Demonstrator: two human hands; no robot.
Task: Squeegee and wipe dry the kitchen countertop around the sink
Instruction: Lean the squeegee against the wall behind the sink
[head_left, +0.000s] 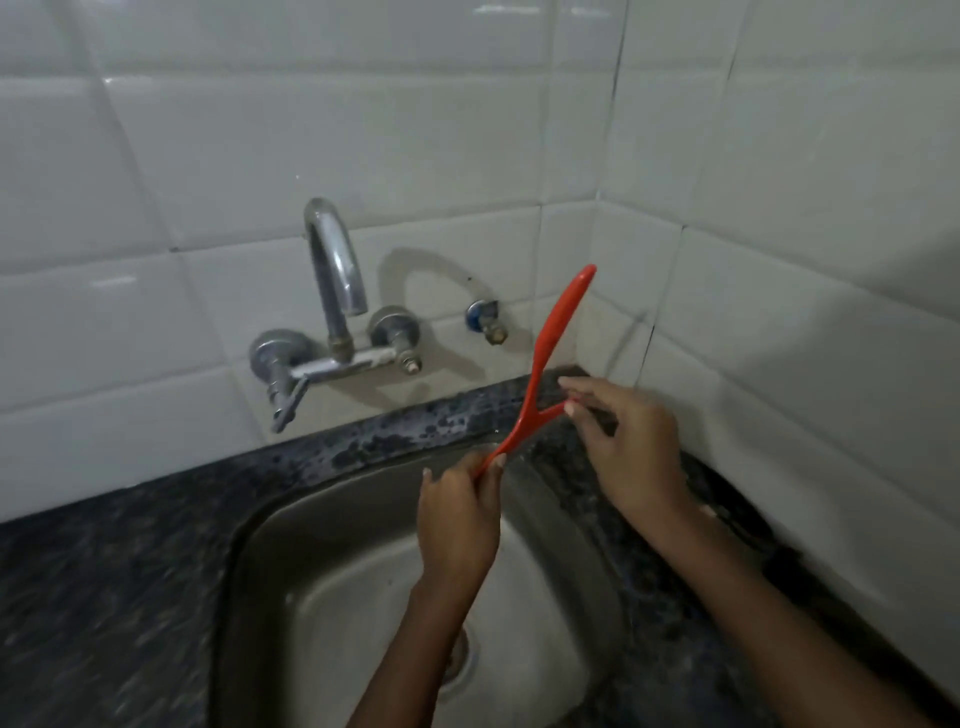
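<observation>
A red plastic squeegee (550, 338) is held upright over the back edge of the steel sink (332, 525), its long handle pointing up towards the tiled corner. My left hand (457, 514) grips the lower left arm of its forked head. My right hand (628, 447) pinches the right arm with its fingertips. The dark speckled countertop (405, 431) runs behind and around the sink, with wet patches on the strip under the tap.
A chrome wall tap (332, 291) with a curved spout hangs over the sink's back left. A small blue-ringed valve (485, 319) sticks out of the white tiles to its right. Tiled walls meet in a corner at the right. The sink drain (462, 660) lies below my left forearm.
</observation>
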